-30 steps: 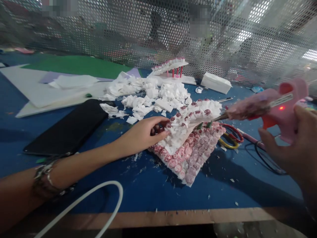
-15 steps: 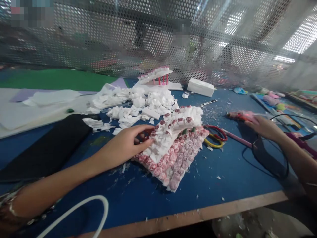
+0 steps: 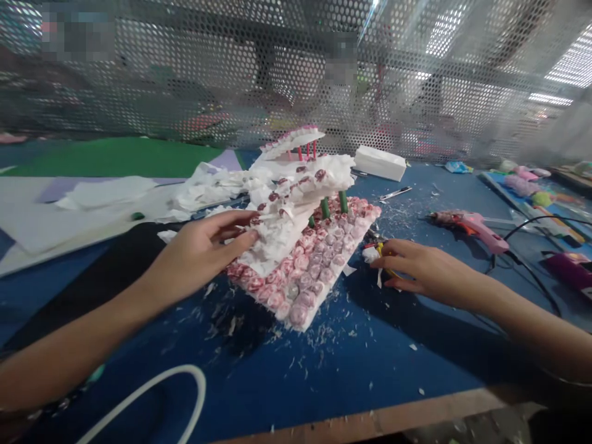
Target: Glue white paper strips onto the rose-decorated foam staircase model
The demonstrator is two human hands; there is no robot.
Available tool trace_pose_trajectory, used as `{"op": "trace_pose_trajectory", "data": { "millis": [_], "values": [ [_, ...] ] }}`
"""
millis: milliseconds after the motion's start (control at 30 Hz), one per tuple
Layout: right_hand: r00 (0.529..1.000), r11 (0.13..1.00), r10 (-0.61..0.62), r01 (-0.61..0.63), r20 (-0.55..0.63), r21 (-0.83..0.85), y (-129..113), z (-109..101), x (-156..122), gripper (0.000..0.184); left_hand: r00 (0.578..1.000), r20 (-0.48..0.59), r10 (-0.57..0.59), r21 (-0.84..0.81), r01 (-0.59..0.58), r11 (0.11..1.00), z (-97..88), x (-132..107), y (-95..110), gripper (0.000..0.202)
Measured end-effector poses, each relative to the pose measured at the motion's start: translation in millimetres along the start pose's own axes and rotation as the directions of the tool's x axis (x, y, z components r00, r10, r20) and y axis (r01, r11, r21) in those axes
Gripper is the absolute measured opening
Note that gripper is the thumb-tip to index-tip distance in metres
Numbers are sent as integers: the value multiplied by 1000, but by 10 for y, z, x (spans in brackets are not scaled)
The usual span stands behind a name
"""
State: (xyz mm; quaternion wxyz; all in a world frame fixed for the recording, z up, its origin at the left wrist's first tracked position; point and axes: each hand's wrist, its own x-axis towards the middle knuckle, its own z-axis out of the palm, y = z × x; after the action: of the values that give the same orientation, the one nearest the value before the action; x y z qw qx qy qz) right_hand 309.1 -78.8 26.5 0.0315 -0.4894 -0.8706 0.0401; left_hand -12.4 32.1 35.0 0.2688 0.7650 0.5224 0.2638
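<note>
The paper model point(image 3: 319, 265) stands tilted on the blue table, its base covered in pink and lilac rolled-paper roses. Green posts hold up its white, ragged paper roof point(image 3: 296, 203), dotted with dark red roses. My left hand point(image 3: 208, 246) has its thumb and fingers closed on the roof's left edge. To the right of the model, my right hand point(image 3: 411, 265) curls around scissors point(image 3: 380, 248), of which a bit of yellow handle shows; the rest is largely hidden. White scraps lie at its fingertips. A pink glue gun point(image 3: 476, 228) rests beyond this hand.
Torn white paper point(image 3: 208, 185) is heaped behind the model, near a similar small model point(image 3: 296, 142). A white block point(image 3: 380, 163) and a slim metal tool point(image 3: 395, 193) lie farther back. A white cable point(image 3: 185, 370) loops in front; a black cord point(image 3: 531, 271) trails from the glue gun.
My right hand has let go of the glue gun, now lying on the table, and moved left to the scissors. The model has shifted left, its roof tipped higher in my left hand.
</note>
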Motion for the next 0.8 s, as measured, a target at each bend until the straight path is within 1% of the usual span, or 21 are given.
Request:
{"op": "trace_pose_trajectory", "data": {
  "millis": [67, 100, 200, 267, 333, 400, 433, 467, 500, 567, 600, 667, 700, 733, 767, 800],
  "values": [
    [1000, 1000, 4, -4, 6, -13, 0, 73, 57, 25, 1000, -10, -2, 11, 3, 1000, 18, 18, -29, 60],
    [1000, 1000, 5, -5, 3, 8, 12, 88, 73, 24, 1000, -7, -4, 19, 4, 1000, 37, 19, -36, 59],
    [999, 993, 14, -8, -44, 117, 37, 56, 74, 24, 1000, 17, 3, 35, -3, 999, 118, -12, -14, 56],
    [995, 976, 32, -11, -92, 218, 19, -5, 41, 19, 999, 41, 1, 36, -2, 999, 168, -40, 20, 54],
    [988, 927, 91, -39, -124, 373, -32, -81, -10, 14, 995, 97, -2, 45, -2, 999, 190, -46, 44, 53],
    [978, 833, 170, -76, -123, 548, -118, -172, -59, 11, 987, 158, -1, 63, -9, 998, 167, -24, 50, 51],
    [972, 784, 198, -80, -125, 616, -172, -225, -74, 10, 986, 168, 12, 74, -25, 997, 137, -9, 53, 51],
    [969, 745, 205, -63, -138, 664, -233, -283, -80, 8, 987, 155, 31, 87, -45, 995, 96, 6, 63, 51],
    [967, 721, 194, -26, -167, 692, -297, -343, -72, 7, 991, 119, 62, 98, -74, 992, 48, 15, 84, 52],
    [958, 701, 151, 72, -245, 710, -425, -460, -16, 7, 987, 16, 160, 153, -161, 975, -49, 4, 171, 52],
    [953, 705, 132, 103, -273, 701, -484, -511, 32, 8, 973, 8, 230, 154, -228, 961, -86, -19, 238, 49],
    [945, 745, 94, 142, -312, 652, -584, -586, 155, 6, 934, 53, 352, 63, -355, 933, -111, -91, 403, 44],
    [942, 764, 79, 153, -325, 626, -625, -607, 223, 4, 912, 117, 393, -34, -392, 920, -96, -135, 491, 43],
    [938, 781, 62, 168, -342, 602, -662, -620, 291, 3, 891, 197, 410, -136, -389, 911, -65, -177, 575, 42],
    [932, 791, 47, 184, -358, 583, -693, -624, 356, 5, 868, 286, 406, -235, -348, 908, -23, -215, 649, 44],
    [926, 798, 36, 199, -375, 569, -720, -624, 415, 7, 846, 347, 405, -312, -303, 900, 24, -245, 710, 44]
  ]
}}
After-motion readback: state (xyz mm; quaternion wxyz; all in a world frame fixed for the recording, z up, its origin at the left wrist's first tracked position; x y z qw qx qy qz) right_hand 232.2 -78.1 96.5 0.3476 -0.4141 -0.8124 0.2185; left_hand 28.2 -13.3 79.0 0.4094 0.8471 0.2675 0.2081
